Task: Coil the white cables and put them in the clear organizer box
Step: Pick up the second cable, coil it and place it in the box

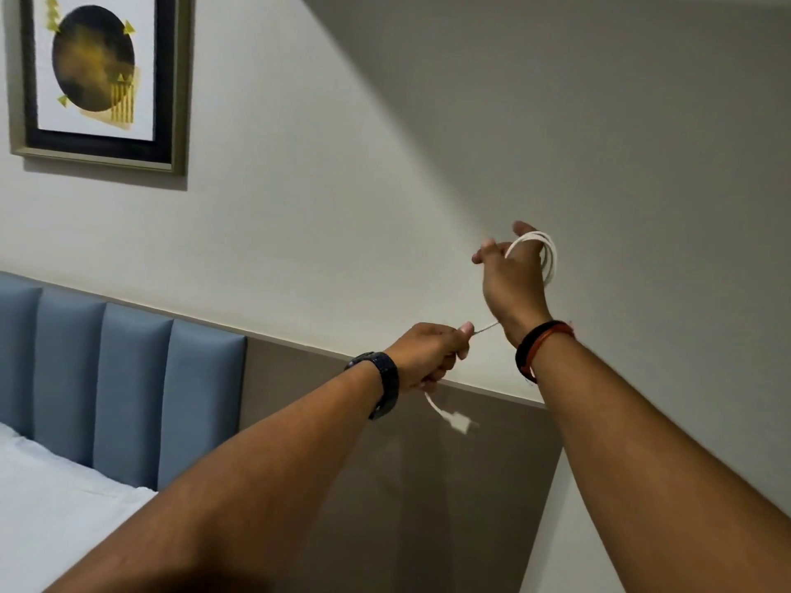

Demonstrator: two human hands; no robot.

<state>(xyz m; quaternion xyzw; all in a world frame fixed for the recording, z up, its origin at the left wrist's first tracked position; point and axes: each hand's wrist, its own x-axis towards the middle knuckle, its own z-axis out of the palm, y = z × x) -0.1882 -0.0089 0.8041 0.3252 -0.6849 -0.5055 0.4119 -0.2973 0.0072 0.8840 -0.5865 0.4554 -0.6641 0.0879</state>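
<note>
A white cable point(548, 256) is wound in several loops around the fingers of my right hand point(513, 280), which is raised in front of the wall. My left hand point(432, 357) sits lower and to the left, fist closed on the same cable. A short taut stretch runs from its thumb toward my right wrist. The cable's free end hangs below my left fist and finishes in a white plug point(460, 422), blurred. The clear organizer box is not in view.
A blue padded headboard point(128, 391) and a bed with white sheets point(51, 498) lie at the lower left. A framed picture point(100, 74) hangs on the wall at the upper left. A grey-brown wall panel point(385, 421) runs behind my hands.
</note>
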